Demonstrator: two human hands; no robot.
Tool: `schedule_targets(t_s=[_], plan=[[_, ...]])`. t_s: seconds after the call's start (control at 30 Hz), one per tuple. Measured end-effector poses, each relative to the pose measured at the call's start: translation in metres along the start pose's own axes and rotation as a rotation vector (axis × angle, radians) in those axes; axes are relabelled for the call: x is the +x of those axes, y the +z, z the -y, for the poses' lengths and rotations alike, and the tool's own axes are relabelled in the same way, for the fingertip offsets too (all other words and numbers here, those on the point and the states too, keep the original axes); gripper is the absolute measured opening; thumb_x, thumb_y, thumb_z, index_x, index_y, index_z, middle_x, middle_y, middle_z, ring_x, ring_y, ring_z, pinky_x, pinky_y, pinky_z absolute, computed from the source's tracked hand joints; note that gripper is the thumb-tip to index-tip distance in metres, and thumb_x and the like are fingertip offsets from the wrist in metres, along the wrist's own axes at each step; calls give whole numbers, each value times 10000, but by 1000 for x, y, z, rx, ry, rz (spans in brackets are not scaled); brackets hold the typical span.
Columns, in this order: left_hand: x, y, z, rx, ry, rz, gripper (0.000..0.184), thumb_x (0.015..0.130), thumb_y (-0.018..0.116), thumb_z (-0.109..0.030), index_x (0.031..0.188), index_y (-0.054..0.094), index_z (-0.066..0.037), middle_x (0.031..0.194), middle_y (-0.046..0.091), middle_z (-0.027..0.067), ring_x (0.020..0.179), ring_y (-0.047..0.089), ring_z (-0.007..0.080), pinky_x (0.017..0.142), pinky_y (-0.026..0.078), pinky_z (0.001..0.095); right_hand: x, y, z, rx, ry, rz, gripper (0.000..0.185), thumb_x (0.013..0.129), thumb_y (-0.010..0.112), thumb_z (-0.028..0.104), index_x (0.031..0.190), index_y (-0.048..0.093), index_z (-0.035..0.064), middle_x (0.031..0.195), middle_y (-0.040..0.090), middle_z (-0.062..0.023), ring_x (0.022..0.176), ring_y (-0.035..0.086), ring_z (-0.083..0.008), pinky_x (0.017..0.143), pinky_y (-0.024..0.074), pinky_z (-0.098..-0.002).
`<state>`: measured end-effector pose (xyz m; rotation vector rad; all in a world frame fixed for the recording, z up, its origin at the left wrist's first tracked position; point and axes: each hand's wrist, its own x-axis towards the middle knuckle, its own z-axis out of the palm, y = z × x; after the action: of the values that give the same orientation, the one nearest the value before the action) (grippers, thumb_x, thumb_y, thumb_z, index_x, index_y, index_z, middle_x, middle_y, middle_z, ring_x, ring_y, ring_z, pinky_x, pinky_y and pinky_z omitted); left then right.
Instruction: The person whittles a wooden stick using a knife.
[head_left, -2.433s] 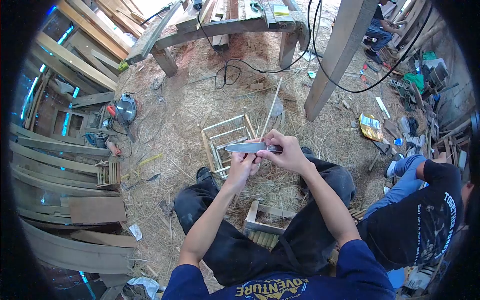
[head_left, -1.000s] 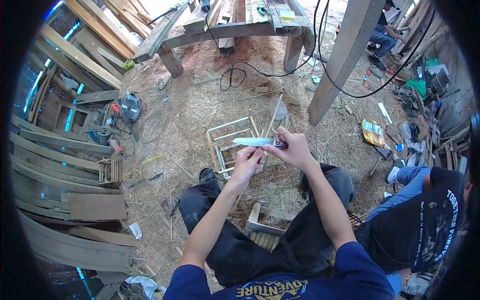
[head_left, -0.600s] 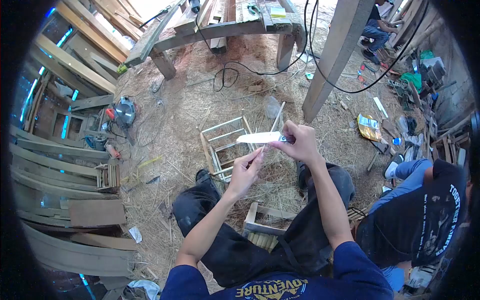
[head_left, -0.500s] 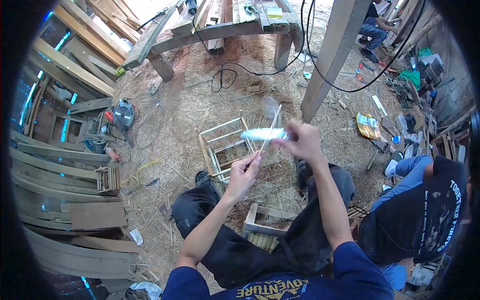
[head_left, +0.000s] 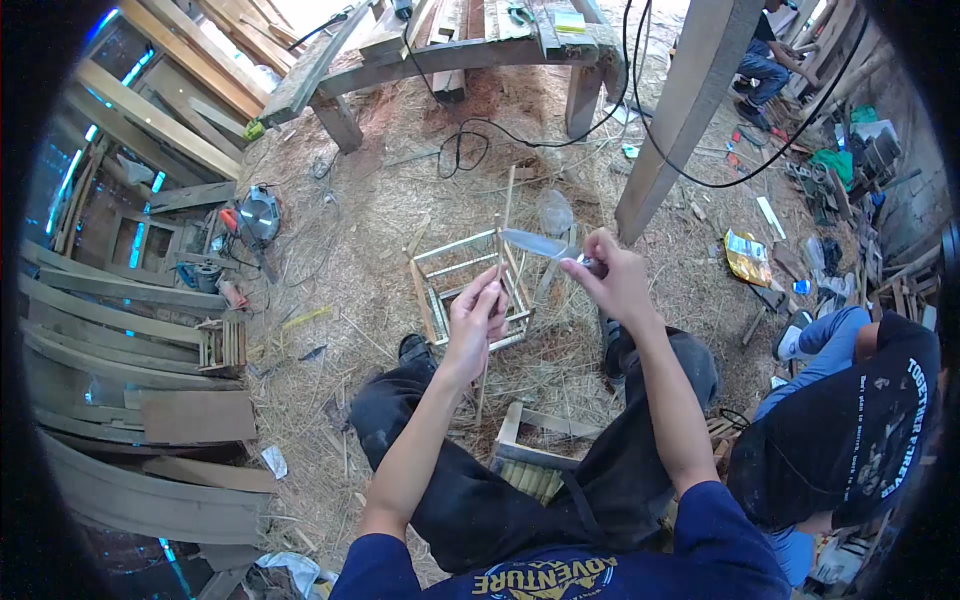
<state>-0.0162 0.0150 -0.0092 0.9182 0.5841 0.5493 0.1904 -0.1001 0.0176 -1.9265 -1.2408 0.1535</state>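
My left hand (head_left: 478, 318) pinches a thin wooden stick (head_left: 509, 205), which stands nearly upright in the view and runs down past the wrist. In my right hand (head_left: 616, 280) is a knife (head_left: 541, 244), gripped by its handle. Its broad, shiny blade points left, and the tip is close to the stick; whether they touch I cannot tell. Behind my left hand, a small frame of thin sticks (head_left: 424, 300) stands on the littered ground. Between my legs sits a wooden piece with a slatted side (head_left: 530, 478).
A rough wooden workbench (head_left: 440, 62) and a slanted post (head_left: 688, 120) stand ahead. A circular saw (head_left: 259, 215) lies at left, near stacked boards (head_left: 120, 340). One person in a black shirt (head_left: 835, 430) sits close on my right; another person (head_left: 765, 70) is farther back. A black cable crosses above.
The knife has slowed from a blur to a clear outline, its tip beside the stick. My left hand has shifted slightly left and up, and the stick is now more upright.
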Motion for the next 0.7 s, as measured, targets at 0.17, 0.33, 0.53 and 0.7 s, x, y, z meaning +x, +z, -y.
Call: schedule_targets(t_s=[0.17, 0.33, 0.53, 0.7], plan=[[11, 16, 0, -29, 56, 0, 405, 1028, 547, -126, 1417, 486, -29, 814, 526, -17, 545, 336, 16, 465, 279, 194, -5, 25, 19, 188, -196, 68, 337, 863, 779, 300, 965, 576, 52, 695, 620, -80, 604, 635, -171, 565, 486, -322], [14, 24, 6, -75, 40, 17, 398, 1027, 547, -113, 1414, 505, -33, 827, 545, -21, 554, 350, 21, 481, 290, 210, -3, 31, 18, 156, -250, 144, 268, 899, 719, 266, 1000, 596, 50, 776, 646, -131, 675, 652, -280, 632, 504, -375], [16, 25, 7, -64, 90, -10, 360, 1015, 564, -95, 1369, 545, -28, 847, 578, -14, 568, 377, 24, 491, 306, 214, -3, 29, 16, 149, -355, 128, 165, 933, 648, 192, 978, 587, 46, 822, 602, -135, 785, 598, -328, 703, 462, -419], [17, 24, 14, 300, 277, -105, 298, 988, 602, -65, 1280, 603, -6, 894, 644, -2, 640, 462, 8, 526, 355, 201, -4, 28, 10, 143, -412, 122, 108, 920, 634, 111, 976, 574, 41, 844, 598, -119, 813, 584, -330, 731, 455, -423]])
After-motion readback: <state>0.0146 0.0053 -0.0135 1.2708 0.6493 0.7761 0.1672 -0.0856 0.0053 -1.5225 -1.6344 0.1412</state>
